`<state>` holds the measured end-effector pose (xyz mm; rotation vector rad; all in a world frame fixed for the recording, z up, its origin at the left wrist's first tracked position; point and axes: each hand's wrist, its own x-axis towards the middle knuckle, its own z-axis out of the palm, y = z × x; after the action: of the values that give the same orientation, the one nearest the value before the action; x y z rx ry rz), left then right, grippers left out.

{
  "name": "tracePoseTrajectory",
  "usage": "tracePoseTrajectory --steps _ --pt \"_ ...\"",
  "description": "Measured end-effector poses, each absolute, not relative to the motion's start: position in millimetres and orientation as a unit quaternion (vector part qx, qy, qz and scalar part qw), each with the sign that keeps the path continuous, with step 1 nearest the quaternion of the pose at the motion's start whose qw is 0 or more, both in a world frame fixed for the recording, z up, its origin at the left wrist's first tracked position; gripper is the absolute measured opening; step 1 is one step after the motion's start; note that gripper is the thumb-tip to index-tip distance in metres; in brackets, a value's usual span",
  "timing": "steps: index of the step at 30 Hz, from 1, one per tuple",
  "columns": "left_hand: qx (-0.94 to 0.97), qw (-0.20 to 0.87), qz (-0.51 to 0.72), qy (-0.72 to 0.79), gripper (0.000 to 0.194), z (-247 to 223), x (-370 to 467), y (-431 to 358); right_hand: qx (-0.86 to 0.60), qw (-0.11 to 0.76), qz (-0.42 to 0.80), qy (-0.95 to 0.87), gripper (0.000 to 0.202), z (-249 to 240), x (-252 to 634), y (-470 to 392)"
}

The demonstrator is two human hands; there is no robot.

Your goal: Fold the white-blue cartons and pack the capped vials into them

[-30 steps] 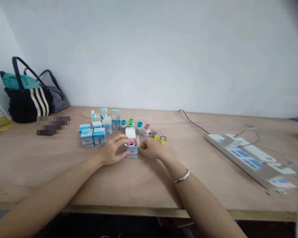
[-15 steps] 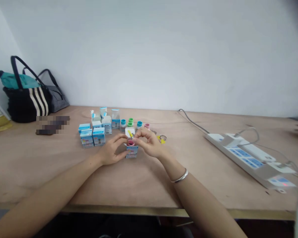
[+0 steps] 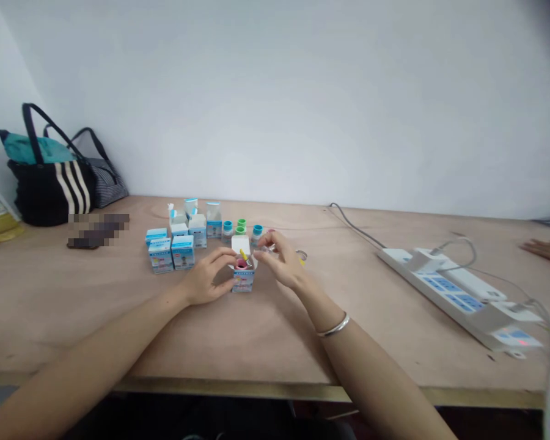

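A small blue-and-white cardboard box (image 3: 243,282) stands on the table with its top flap up. Inside it sits a pink-rimmed piece (image 3: 241,264), and a yellow-and-metal piece (image 3: 244,255) leans in the opening behind it. My left hand (image 3: 209,278) grips the box's left side, thumb at the front and fingers at the upper edge. Just right of the box, my right hand (image 3: 279,261) has thumb and fingers apart, holding nothing I can see. Behind are small bottles with blue tops (image 3: 257,229) and green tops (image 3: 241,230); a pink top (image 3: 271,231) is partly hidden by my right hand.
Several similar boxes (image 3: 183,252) stand left of my hands. A phone-like dark object (image 3: 89,237), partly pixelated, and a striped black bag (image 3: 50,189) lie further left. To the right are a power strip (image 3: 453,293) with cables and another person's hand (image 3: 547,249).
My right hand has let go of the yellow-and-metal piece, which now rests in the box opening, and moved slightly right. The left hand stays put. The other person's hand has come further into view.
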<state>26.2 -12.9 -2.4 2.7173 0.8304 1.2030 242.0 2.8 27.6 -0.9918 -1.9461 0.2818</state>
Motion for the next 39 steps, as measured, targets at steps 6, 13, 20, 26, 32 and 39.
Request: tracePoseTrajectory --steps 6,13,20,26,32,39 --pt "0.882 0.032 0.389 0.264 0.030 -3 26 -12 -0.344 0.357 0.046 -0.867 0.026 29 232 -1" --pt "0.881 0.030 0.393 0.262 0.032 -6 27 -12 -0.351 0.458 0.089 -0.812 0.018 24 236 7" --pt "0.822 0.077 0.502 0.259 0.052 -18 29 -5 -0.428 0.483 0.302 -0.701 0.024 21 239 8" --pt "0.846 0.028 0.457 0.273 0.027 -14 27 -8 -0.401 0.442 0.422 -0.683 0.032 20 231 2" --pt "0.844 0.017 0.454 0.284 0.026 -12 28 -10 -0.348 0.457 0.457 -0.679 0.035 9 226 6" --pt "0.824 0.056 0.487 0.285 0.037 -17 30 -9 -0.297 0.468 0.279 -0.784 0.023 19 233 2"
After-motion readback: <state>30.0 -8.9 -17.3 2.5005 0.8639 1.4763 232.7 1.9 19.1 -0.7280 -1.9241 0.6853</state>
